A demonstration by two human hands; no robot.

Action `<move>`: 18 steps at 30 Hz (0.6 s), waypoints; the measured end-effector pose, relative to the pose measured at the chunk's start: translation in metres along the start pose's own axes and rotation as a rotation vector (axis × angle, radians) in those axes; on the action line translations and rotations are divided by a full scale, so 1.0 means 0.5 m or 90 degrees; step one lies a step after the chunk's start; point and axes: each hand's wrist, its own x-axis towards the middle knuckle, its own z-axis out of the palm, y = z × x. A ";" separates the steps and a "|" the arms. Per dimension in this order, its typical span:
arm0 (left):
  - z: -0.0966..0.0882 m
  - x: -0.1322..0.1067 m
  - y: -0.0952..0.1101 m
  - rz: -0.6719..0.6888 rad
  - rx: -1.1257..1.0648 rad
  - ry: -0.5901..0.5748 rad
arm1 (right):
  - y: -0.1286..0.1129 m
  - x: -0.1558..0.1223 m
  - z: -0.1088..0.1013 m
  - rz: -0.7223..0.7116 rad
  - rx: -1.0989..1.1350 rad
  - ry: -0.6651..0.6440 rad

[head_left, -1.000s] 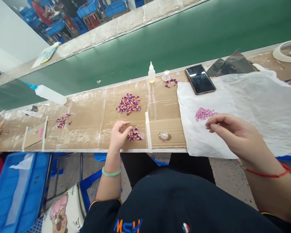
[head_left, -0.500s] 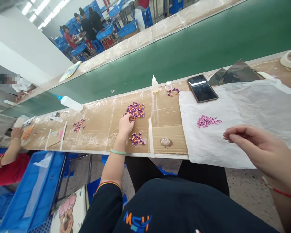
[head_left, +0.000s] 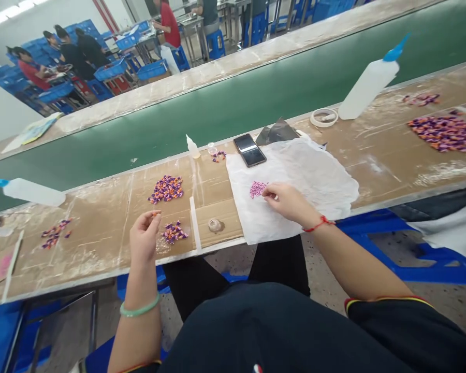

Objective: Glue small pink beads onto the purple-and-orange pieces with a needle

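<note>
My left hand (head_left: 145, 233) is closed in a pinch over the cardboard-covered bench, with a small orange-and-purple piece (head_left: 154, 213) at its fingertips. Just beyond it lies a large pile of purple-and-orange pieces (head_left: 166, 188); a smaller pile of them (head_left: 174, 232) is right beside the hand. My right hand (head_left: 283, 201) pinches at the right edge of a heap of tiny pink pieces (head_left: 257, 189) on a white sheet (head_left: 314, 176). Whatever its fingertips hold is too small to make out. Between the hands sits a small round clear lump (head_left: 215, 225) on cardboard.
A phone (head_left: 250, 150) lies on the sheet's far edge. A small dropper bottle (head_left: 192, 147) stands near a green belt (head_left: 217, 103). A large white bottle (head_left: 368, 88), tape roll (head_left: 323, 117) and another purple-orange pile (head_left: 446, 130) are at right; another bottle (head_left: 34, 191) lies at left.
The view has swung right. My left hand has drawn back from the large pile with a piece in its pinch. My right hand has come down to the pink heap.
</note>
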 end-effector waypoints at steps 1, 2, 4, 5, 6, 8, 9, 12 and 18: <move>-0.001 -0.013 0.001 -0.012 -0.030 -0.006 | 0.001 0.006 0.011 -0.003 -0.015 -0.004; -0.001 -0.026 0.002 -0.022 -0.057 -0.012 | 0.002 0.011 0.021 -0.007 -0.029 -0.007; 0.001 -0.050 0.003 -0.037 -0.102 -0.014 | 0.001 0.018 0.038 -0.014 -0.053 -0.009; 0.003 -0.061 0.003 -0.042 -0.121 -0.011 | 0.000 0.021 0.045 -0.015 -0.063 -0.008; 0.003 -0.072 0.002 -0.045 -0.136 -0.008 | -0.001 0.022 0.051 -0.016 -0.073 -0.006; 0.004 -0.092 -0.001 -0.051 -0.161 -0.007 | -0.004 0.024 0.061 -0.014 -0.090 -0.001; 0.003 -0.100 -0.003 -0.058 -0.175 -0.011 | -0.005 0.025 0.065 -0.012 -0.098 0.002; 0.000 -0.118 -0.010 -0.084 -0.221 -0.032 | -0.009 0.026 0.072 -0.009 -0.116 0.000; 0.003 -0.133 -0.008 -0.110 -0.259 -0.056 | -0.013 0.027 0.075 -0.011 -0.141 -0.015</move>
